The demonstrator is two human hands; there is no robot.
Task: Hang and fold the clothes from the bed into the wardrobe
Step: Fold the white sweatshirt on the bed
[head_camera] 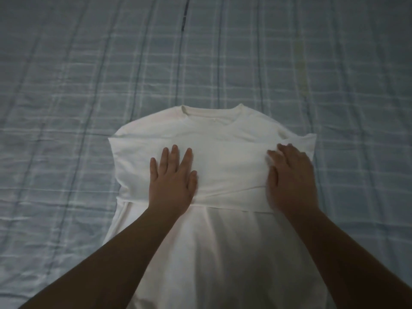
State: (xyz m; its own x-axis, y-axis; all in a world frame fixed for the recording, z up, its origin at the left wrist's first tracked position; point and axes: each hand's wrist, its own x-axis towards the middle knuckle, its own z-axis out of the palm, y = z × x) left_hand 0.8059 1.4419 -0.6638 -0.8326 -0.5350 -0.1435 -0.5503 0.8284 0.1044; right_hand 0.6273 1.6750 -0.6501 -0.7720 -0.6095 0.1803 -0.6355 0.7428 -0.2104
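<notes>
The white cotton T-shirt (223,134) lies flat on the bed's blue checked sheet (66,108), its long axis running from the collar (211,113) at the far end straight back toward the person, between both arms. Below the collar, the left hand (172,184) presses flat, fingers spread, on the folded-over sleeves. The right hand (292,177) lies equally near, but it is too blurred to tell whether it pinches the cloth.

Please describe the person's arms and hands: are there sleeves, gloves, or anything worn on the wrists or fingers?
The left hand and the right hand are bare, without gloves. The left forearm and the right forearm are bare too; no sleeve shows up to the picture's edge. I see no ring, watch or bracelet, but the light is dim and the right hand is blurred.
</notes>
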